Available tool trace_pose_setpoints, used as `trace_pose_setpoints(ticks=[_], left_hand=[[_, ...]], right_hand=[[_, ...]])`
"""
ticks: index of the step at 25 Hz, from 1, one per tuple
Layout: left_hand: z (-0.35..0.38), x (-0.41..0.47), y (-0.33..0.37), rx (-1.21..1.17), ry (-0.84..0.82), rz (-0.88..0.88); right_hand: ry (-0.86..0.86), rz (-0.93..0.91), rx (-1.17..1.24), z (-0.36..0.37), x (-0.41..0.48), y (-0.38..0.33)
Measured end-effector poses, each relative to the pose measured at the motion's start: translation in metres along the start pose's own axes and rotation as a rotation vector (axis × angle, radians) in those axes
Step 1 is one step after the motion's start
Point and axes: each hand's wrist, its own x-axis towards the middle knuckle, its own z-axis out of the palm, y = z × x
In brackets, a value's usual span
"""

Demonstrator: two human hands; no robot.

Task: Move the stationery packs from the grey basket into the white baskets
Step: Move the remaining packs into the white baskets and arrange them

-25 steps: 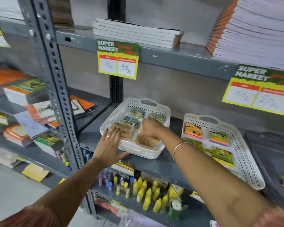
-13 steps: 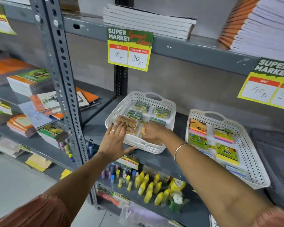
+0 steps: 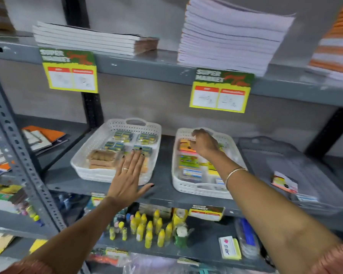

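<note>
Two white baskets stand side by side on the middle shelf. The left white basket (image 3: 99,139) holds brown packs (image 3: 102,159) and green-yellow packs (image 3: 123,135). My left hand (image 3: 130,175) lies flat with spread fingers over its front right corner. The right white basket (image 3: 196,189) holds colourful packs (image 3: 188,162). My right hand (image 3: 205,144) hovers over its far end, fingers loosely curled, with nothing visible in them. To the right sits the grey basket (image 3: 325,184), with one orange-edged pack (image 3: 284,181) in it.
Stacks of notebooks (image 3: 230,34) sit on the shelf above, which carries yellow price tags (image 3: 218,91). Yellow glue bottles (image 3: 147,228) fill the shelf below. A perforated steel upright (image 3: 18,155) stands at the left, with books (image 3: 42,135) beyond it.
My right hand has left the left white basket and moved right, over the right white basket. My left hand has slid to that basket's right side. The view has shifted right.
</note>
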Motion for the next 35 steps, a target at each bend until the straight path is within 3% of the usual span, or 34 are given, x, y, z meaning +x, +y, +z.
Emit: trace_pose_setpoints(ticks=[5,10,13,21,26,35], left_hand=[[0.032,0.01,0.058,-0.14,-0.05,0.104],[0.062,0.002,0.059,-0.158,-0.235,-0.007],[0.074,0.003,0.059,-0.114,-0.316,0.004],[0.084,0.004,0.065,-0.082,-0.287,0.009],[0.084,0.003,0.066,-0.102,-0.294,-0.001],[0.08,0.004,0.068,-0.089,-0.338,-0.028]], right_hand=[[-0.016,0.336,-0.121,-0.011,-0.032,0.128],[-0.161,0.53,-0.297,-0.011,-0.074,0.217],[-0.212,0.563,-0.326,-0.011,-0.072,0.248],[-0.414,0.607,-0.404,0.006,-0.051,0.281],[-0.418,0.593,-0.51,0.009,-0.044,0.281],[-0.394,0.601,-0.368,0.008,-0.035,0.298]])
